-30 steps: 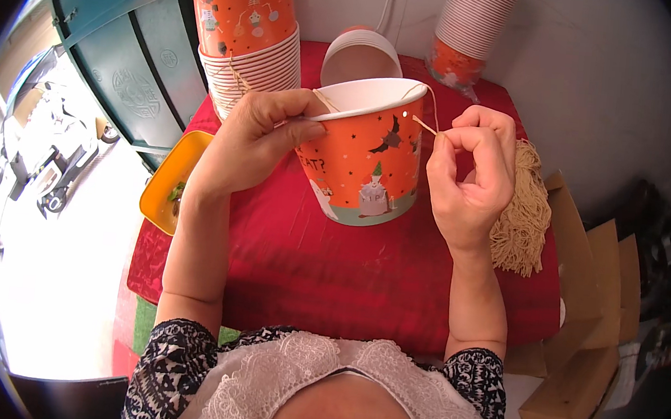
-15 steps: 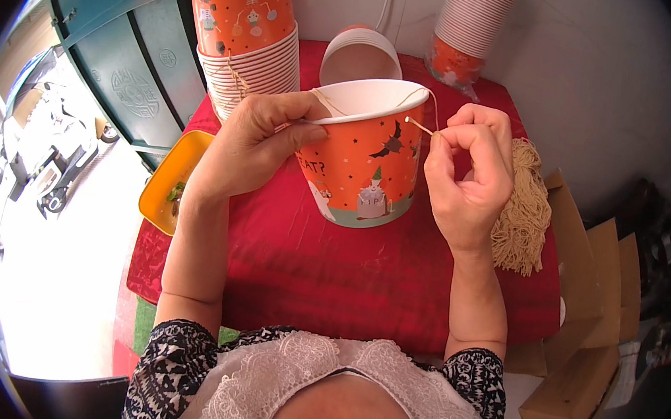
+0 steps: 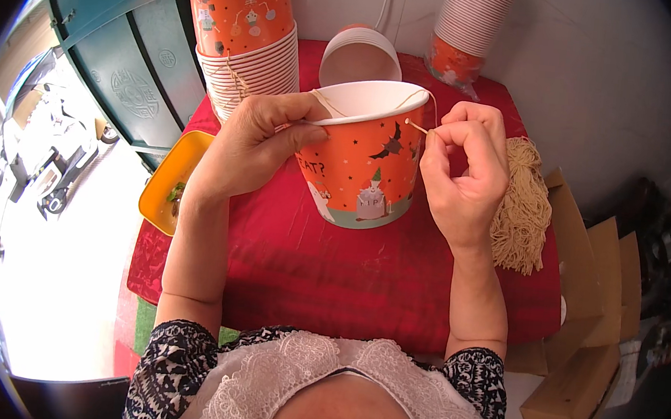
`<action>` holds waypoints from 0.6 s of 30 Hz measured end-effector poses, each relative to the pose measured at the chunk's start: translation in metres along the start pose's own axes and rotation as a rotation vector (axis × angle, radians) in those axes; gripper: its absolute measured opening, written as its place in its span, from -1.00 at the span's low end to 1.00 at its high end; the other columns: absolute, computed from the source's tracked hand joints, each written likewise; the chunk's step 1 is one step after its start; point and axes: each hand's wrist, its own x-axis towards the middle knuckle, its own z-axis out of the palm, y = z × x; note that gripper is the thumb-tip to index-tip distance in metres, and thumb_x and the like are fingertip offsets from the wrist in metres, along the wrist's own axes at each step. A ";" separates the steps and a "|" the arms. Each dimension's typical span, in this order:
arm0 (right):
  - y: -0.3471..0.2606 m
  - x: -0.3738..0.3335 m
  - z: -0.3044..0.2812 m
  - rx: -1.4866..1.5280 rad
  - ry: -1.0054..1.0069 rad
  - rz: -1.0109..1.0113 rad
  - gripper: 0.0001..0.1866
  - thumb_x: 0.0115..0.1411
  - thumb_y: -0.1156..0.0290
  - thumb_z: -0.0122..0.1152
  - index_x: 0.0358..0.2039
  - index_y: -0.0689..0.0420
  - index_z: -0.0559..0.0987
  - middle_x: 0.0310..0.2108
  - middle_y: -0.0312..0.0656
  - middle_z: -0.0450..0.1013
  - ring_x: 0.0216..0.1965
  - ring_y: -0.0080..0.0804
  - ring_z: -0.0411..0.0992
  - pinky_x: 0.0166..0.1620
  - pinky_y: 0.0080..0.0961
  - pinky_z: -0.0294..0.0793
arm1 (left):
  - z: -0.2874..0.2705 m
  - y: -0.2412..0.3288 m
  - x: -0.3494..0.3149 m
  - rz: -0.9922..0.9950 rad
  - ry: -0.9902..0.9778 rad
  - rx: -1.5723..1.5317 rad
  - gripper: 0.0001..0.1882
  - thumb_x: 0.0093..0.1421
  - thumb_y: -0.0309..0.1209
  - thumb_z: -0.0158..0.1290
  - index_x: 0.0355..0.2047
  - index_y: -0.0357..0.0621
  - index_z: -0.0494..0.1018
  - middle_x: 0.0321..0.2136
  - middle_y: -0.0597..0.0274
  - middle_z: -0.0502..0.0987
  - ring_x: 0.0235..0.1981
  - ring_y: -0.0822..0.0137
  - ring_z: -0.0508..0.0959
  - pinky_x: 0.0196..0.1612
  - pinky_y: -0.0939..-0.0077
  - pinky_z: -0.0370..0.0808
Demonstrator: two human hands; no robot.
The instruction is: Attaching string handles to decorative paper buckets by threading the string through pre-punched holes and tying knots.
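Note:
An orange paper bucket with a white rim, a bat and a tombstone printed on it hangs tilted above the red table. My left hand grips its left rim, thumb outside and fingers over the edge. A thin beige cord comes out of a small hole below the right rim, and another stretch loops over the rim into the bucket. My right hand pinches the cord's end between thumb and index finger, just right of the hole. Cord also lies along the inner left rim.
A tall stack of matching buckets stands at the back left. Nested buckets lie on their side behind, and a bagged stack leans back right. A beige cord bundle lies right; a yellow tray sits left. Cardboard boxes stand beside the red-covered table.
My right hand has shifted slightly left, nearer the hole, still pinching the cord. The loop over the rim is a little tighter. My left hand and the bucket have hardly moved.

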 end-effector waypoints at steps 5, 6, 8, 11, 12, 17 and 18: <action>0.003 -0.003 0.003 0.019 -0.014 0.028 -0.79 -0.09 0.82 0.18 -0.51 0.24 0.42 -0.36 -0.20 0.34 -0.41 -0.49 0.34 -0.48 -0.63 0.35 | 0.002 0.000 0.000 -0.002 0.002 -0.022 -0.89 0.18 -0.61 0.02 -0.29 -0.33 0.51 -0.44 0.26 0.56 -0.35 0.48 0.52 -0.21 0.55 0.48; 0.003 -0.004 0.003 0.020 -0.031 0.040 -0.80 -0.08 0.82 0.20 -0.50 0.25 0.44 -0.35 -0.20 0.34 -0.41 -0.49 0.35 -0.46 -0.61 0.37 | 0.003 0.000 -0.001 -0.002 0.002 -0.022 -0.89 0.18 -0.61 0.02 -0.29 -0.33 0.51 -0.44 0.26 0.56 -0.35 0.48 0.52 -0.21 0.55 0.48; 0.004 -0.005 0.007 0.021 -0.047 0.051 -0.80 -0.07 0.81 0.22 -0.49 0.26 0.45 -0.34 -0.19 0.35 -0.40 -0.48 0.37 -0.43 -0.60 0.40 | 0.003 -0.001 -0.001 0.005 -0.007 -0.016 -0.89 0.18 -0.61 0.03 -0.29 -0.33 0.51 -0.44 0.23 0.55 -0.36 0.45 0.53 -0.21 0.53 0.48; 0.011 -0.003 0.011 -0.022 0.038 -0.025 -0.81 -0.07 0.80 0.25 -0.47 0.27 0.47 -0.30 -0.17 0.38 -0.37 -0.44 0.42 -0.37 -0.57 0.45 | 0.002 -0.004 0.000 0.026 -0.002 0.013 -0.91 0.17 -0.61 0.04 -0.31 -0.33 0.50 -0.46 0.20 0.53 -0.36 0.42 0.53 -0.22 0.51 0.47; 0.016 -0.002 0.012 -0.029 0.011 -0.083 -0.81 -0.07 0.79 0.26 -0.47 0.27 0.47 -0.26 -0.15 0.39 -0.35 -0.42 0.44 -0.34 -0.56 0.47 | 0.002 -0.006 0.000 0.025 -0.001 0.014 -0.91 0.17 -0.61 0.04 -0.31 -0.33 0.50 -0.46 0.20 0.53 -0.36 0.42 0.53 -0.22 0.51 0.47; 0.034 -0.010 0.017 0.007 -0.150 -0.176 -0.80 -0.08 0.77 0.26 -0.50 0.25 0.43 -0.24 -0.11 0.46 -0.37 -0.32 0.48 -0.38 -0.49 0.51 | -0.004 -0.012 0.003 0.132 -0.072 0.141 -0.94 0.11 -0.60 0.10 -0.38 -0.31 0.48 -0.50 0.15 0.49 -0.34 0.23 0.50 -0.21 0.40 0.45; 0.034 -0.011 0.019 0.014 -0.160 -0.174 -0.78 -0.07 0.77 0.25 -0.51 0.24 0.40 -0.32 -0.13 0.46 -0.41 -0.30 0.48 -0.42 -0.46 0.51 | -0.007 -0.013 0.003 0.130 -0.069 0.142 -0.94 0.11 -0.60 0.10 -0.38 -0.31 0.48 -0.50 0.15 0.49 -0.34 0.23 0.50 -0.21 0.40 0.45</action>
